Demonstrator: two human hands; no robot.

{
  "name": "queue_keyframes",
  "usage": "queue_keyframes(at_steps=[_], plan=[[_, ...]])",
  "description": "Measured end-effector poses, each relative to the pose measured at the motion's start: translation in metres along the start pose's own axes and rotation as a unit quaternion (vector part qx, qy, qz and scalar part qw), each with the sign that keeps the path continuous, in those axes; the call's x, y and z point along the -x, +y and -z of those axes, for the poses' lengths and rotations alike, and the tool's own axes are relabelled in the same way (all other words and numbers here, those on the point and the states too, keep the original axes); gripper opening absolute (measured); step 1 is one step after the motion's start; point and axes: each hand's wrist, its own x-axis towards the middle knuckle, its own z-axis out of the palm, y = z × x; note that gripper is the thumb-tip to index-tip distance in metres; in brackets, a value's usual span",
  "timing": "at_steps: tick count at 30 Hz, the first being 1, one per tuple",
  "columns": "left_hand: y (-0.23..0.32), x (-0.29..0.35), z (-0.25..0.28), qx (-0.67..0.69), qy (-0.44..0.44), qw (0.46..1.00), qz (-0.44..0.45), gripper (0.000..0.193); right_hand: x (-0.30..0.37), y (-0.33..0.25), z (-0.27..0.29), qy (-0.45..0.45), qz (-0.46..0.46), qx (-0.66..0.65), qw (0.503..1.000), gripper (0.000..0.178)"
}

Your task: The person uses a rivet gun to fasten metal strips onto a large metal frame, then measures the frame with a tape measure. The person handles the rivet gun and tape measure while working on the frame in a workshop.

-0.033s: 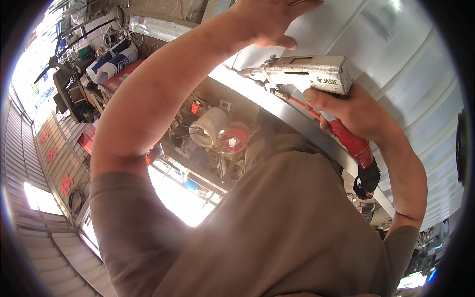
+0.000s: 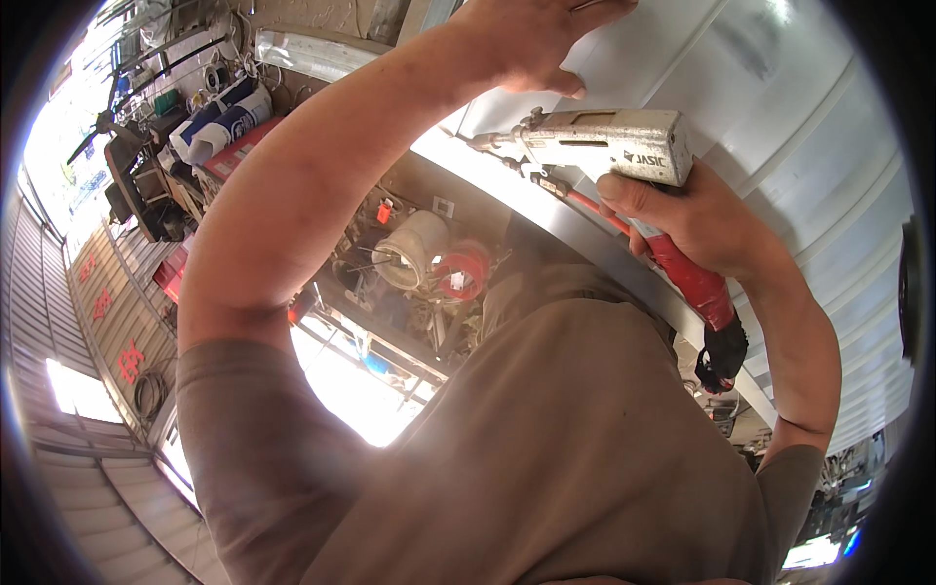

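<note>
My right hand is closed round the grip of a pistol-shaped welding gun. The gun has a scuffed silver body, a red-wrapped handle end and a black-wrapped tail. Its narrow nozzle points left, close to the bright edge of a large pale metal sheet. An orange-red hose runs below the gun's body. My left hand reaches over the sheet's edge at the top, thumb apart and fingers stretched out. Some of its fingertips are cut off by the picture's upper edge. Whether the nozzle touches the metal, I cannot tell.
Below the sheet edge, a whitish bucket and a red round container stand among clutter. Blue-and-white packages lie at the far left on a red surface. A coiled cable hangs by the corrugated wall.
</note>
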Motion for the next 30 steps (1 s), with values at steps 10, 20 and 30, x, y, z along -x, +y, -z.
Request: queue_keyframes(at_steps=[10, 20, 30], plan=[[0.003, 0.003, 0.016, 0.004, -0.008, 1.000, -0.003, 0.111, -0.008, 0.001, 0.000, -0.010, 0.023, 0.016, 1.000, 0.036], [0.003, -0.003, 0.004, -0.041, 0.013, 0.999, 0.003, 0.111, -0.010, 0.004, -0.003, -0.001, 0.033, -0.002, 0.999, 0.036], [0.004, 0.001, -0.001, -0.073, 0.093, 0.993, -0.010, 0.112, -0.011, 0.007, -0.005, 0.005, 0.038, 0.000, 0.999, 0.042]])
